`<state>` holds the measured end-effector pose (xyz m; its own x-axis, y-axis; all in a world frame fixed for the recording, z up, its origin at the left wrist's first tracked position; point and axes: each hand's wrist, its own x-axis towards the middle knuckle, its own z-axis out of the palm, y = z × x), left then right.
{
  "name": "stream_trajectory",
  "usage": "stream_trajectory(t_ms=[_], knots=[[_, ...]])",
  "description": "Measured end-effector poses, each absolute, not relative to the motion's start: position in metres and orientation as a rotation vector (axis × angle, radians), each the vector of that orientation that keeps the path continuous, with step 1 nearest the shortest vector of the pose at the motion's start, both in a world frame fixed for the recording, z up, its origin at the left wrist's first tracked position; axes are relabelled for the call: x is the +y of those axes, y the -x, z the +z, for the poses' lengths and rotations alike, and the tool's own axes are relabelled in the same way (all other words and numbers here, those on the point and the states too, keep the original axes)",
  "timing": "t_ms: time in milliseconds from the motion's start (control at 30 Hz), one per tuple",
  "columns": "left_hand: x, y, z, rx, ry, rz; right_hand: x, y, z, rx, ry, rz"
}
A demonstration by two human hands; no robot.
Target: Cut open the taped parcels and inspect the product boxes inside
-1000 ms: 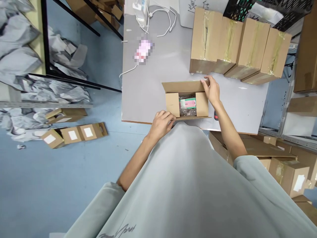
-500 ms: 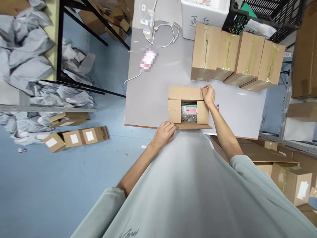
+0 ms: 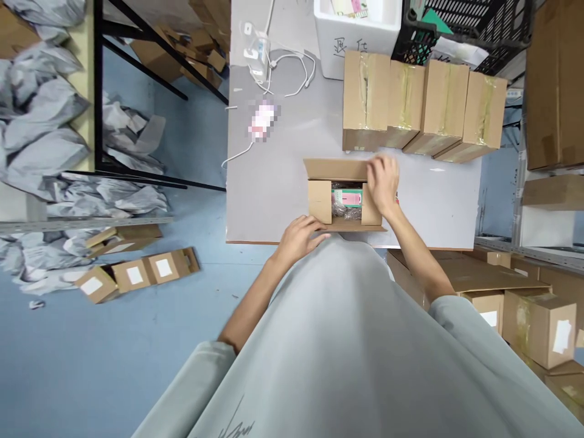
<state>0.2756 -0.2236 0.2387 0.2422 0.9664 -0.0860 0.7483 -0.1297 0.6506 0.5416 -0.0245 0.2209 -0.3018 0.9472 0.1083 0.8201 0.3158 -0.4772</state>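
Note:
A small cardboard box (image 3: 320, 202) lies at the table's near edge, its two short side flaps folded inward and its long far and near flaps raised. Through the gap between the short flaps a pink and green packet (image 3: 351, 198) shows among clear plastic wrap (image 3: 352, 213). My left hand (image 3: 302, 236) is at the near left corner, fingers apart, fingertips touching the near flap. At the far right corner, my right hand (image 3: 383, 181) rests against the far flap; its fingers are bent and slightly blurred, and whether they pinch the flap is unclear.
Several taped cartons (image 3: 406, 100) line the table's far right, with a white bin (image 3: 356, 36) and black crate (image 3: 493, 30) behind. A power strip (image 3: 260, 58), cables and a pixelated device (image 3: 263, 120) lie far left. Grey bags (image 3: 43, 109) fill the left shelf.
The far flap stands more upright, and my right hand has shifted over the right end of it. My left hand's fingers have loosened and spread. The whole view has shifted slightly.

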Motion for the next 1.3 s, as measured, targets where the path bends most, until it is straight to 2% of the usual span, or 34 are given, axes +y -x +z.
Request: stream_trajectory(t_ms=[200,333,400,533,667,933,1067,1167,1300], knots=[[-0.157,-0.299,0.257,1.565,-1.742,0.375,-0.079,-0.541,0.238,-2.819,1.366,0.824],[-0.122,-0.322,0.255,1.536,-1.831,-0.043,-0.088,-0.547,0.245,-2.977,1.360,0.774],[-0.123,-0.322,0.258,1.565,-1.904,-0.140,-0.094,-0.559,0.256,-2.961,1.366,0.710],[-0.151,-0.294,0.273,1.694,-1.982,-0.066,-0.109,-0.596,0.273,-2.753,1.540,0.632],[-0.176,-0.261,0.277,1.876,-1.917,-0.045,-0.122,-0.624,0.269,-2.525,1.662,0.686],[-0.183,-0.245,0.229,2.099,-1.820,0.256,-0.118,-0.630,0.256,-2.321,1.715,0.750],[-0.165,-0.269,0.221,2.060,-1.864,0.281,-0.109,-0.625,0.259,-2.400,1.688,0.721],[-0.131,-0.317,0.221,1.878,-1.910,0.077,-0.105,-0.618,0.261,-2.457,1.637,0.690],[-0.083,-0.383,0.214,1.652,-1.617,-0.412,-0.101,-0.613,0.261,-2.477,1.605,0.677]])
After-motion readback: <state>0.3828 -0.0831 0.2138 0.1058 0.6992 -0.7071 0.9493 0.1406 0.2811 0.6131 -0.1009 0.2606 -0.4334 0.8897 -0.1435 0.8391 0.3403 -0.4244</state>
